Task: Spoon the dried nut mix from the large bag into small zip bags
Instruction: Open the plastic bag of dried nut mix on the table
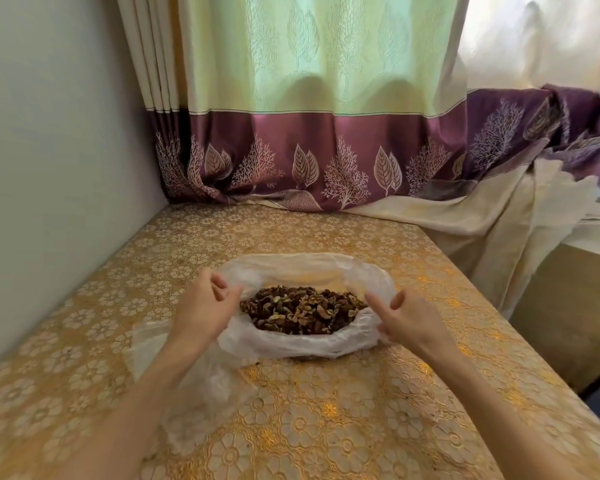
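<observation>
White plastic large bag (305, 344) centred between 2 hands, long axis left-right; left hand (205, 304) pinches left rim, right hand (409, 318) grips right rim. Nut mix (302, 313) exposed inside.

A table with a shiny gold cloth covered in white flower shapes (326, 410) stands in a corner, with its left side against the wall. A big thin white plastic bag (291, 344) lies near the middle of it, wide open at the top. Inside the bag sits a heap of brown dried nuts (302, 313). Just to the left of the bag, a pile of small see-through plastic bags (201, 389) lies flat on the cloth. At the far edge, the purple bottom of a curtain with leaf pictures (291, 199) rests on the table.
</observation>
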A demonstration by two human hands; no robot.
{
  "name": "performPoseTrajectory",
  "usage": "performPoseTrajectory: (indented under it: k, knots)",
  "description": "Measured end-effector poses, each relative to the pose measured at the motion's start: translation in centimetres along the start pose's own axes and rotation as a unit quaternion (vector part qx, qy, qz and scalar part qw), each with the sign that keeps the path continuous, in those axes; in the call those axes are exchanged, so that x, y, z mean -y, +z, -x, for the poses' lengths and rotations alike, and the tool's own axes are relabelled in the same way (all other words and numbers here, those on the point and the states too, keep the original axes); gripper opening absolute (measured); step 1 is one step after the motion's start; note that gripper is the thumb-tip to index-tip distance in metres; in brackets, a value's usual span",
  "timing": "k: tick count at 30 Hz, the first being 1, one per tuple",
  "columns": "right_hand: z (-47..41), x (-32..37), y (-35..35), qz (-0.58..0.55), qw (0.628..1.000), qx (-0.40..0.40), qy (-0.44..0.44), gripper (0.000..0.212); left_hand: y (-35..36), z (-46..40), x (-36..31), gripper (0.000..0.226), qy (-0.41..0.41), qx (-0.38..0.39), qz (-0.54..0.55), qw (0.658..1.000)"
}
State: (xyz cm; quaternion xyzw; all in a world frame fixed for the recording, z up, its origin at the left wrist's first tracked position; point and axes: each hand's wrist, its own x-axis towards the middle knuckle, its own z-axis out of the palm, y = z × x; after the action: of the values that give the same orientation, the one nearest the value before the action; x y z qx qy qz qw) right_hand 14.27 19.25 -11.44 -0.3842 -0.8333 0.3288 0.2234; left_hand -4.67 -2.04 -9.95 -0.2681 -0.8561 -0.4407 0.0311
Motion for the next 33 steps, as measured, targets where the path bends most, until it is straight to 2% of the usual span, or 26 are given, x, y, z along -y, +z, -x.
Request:
performPoseTrajectory:
  k: [1, 3, 5, 7, 9, 10, 11, 12, 14, 16, 18, 19, 21, 24, 26, 28, 30, 33]
  knots:
    - [-0.7, 0.5, 0.0, 0.011, 1.0, -0.01, 0.027, 0.063, 0.6, -0.2, -0.3, 0.029, -0.022, -0.032, 0.01, 0.999]
    - [-1.8, 1.0, 0.6, 0.069, 0.996, -0.03, 0.057, 0.08, 2.2, -0.7, -0.6, 0.053, -0.08, -0.011, 0.033, 0.996]
    - [-2.6, 1.1, 1.5, 0.121, 0.99, -0.065, 0.045, 0.069, 3.5, -1.3, -0.4, 0.062, -0.121, 0.013, 0.036, 0.992]
    - [-3.0, 0.8, 1.8, 0.087, 0.992, -0.083, 0.023, 0.047, 4.3, -2.2, 0.4, 0.061, -0.137, 0.01, 0.016, 0.99]
    - [-3.5, 0.1, 1.6, -0.063, 0.993, -0.086, 0.056, 0.043, 4.5, -3.4, 1.2, 0.044, -0.116, 0.015, -0.023, 0.993]
    - [-3.8, -0.1, 1.3, -0.177, 0.977, -0.067, 0.099, 0.039, 4.4, -4.0, 1.4, 0.03, -0.099, 0.024, -0.045, 0.994]
    - [-4.1, -0.3, 0.9, -0.291, 0.945, -0.035, 0.144, 0.032, 4.4, -4.5, 1.6, 0.022, -0.086, 0.03, -0.055, 0.994]
    - [-4.4, -0.3, 0.5, -0.388, 0.904, 0.005, 0.181, 0.025, 4.2, -5.0, 1.7, 0.025, -0.086, 0.031, -0.051, 0.994]
    - [-5.1, -0.4, -0.3, -0.509, 0.826, 0.063, 0.234, 0.014, 3.8, -5.7, 1.4, 0.029, -0.143, 0.048, 0.042, 0.988]
    - [-5.9, -0.5, -0.7, -0.54, 0.79, 0.096, 0.274, 0.015, 2.8, -6.4, 1.0, 0.02, -0.252, 0.083, 0.21, 0.941]
    - [-6.7, -0.5, -0.6, -0.522, 0.789, 0.112, 0.305, 0.017, 1.2, -7.1, 1.1, 0.009, -0.343, 0.116, 0.328, 0.873]
    - [-7.1, -0.5, -0.4, -0.518, 0.785, 0.117, 0.318, 0.018, 0.5, -7.7, 1.4, 0.007, -0.368, 0.132, 0.348, 0.852]
    - [-8.0, -0.2, 0.2, -0.519, 0.775, 0.126, 0.337, 0.025, -0.4, -8.4, 1.8, 0.005, -0.385, 0.163, 0.345, 0.84]
    - [-9.3, 0.6, 1.0, -0.484, 0.788, 0.124, 0.359, 0.016, -0.3, -9.0, 1.9, 0.007, -0.388, 0.176, 0.349, 0.834]
    - [-9.9, 1.0, 1.4, -0.437, 0.827, 0.131, 0.33, 0.009, 0.1, -9.3, 2.2, 0.019, -0.364, 0.152, 0.326, 0.859]
    - [-10.3, 0.8, 1.8, -0.366, 0.891, 0.105, 0.247, 0.015, 0.5, -9.4, 2.4, 0.04, -0.298, 0.14, 0.306, 0.893]
    - [-10.3, 0.5, 1.9, -0.295, 0.943, 0.045, 0.148, 0.019, 0.5, -8.7, 2.1, 0.054, -0.221, 0.167, 0.265, 0.924]
    - [-9.4, 0.9, 1.8, -0.137, 0.989, -0.021, -0.057, 0.013, 0.5, -7.4, 1.6, 0.057, -0.115, 0.199, 0.129, 0.965]
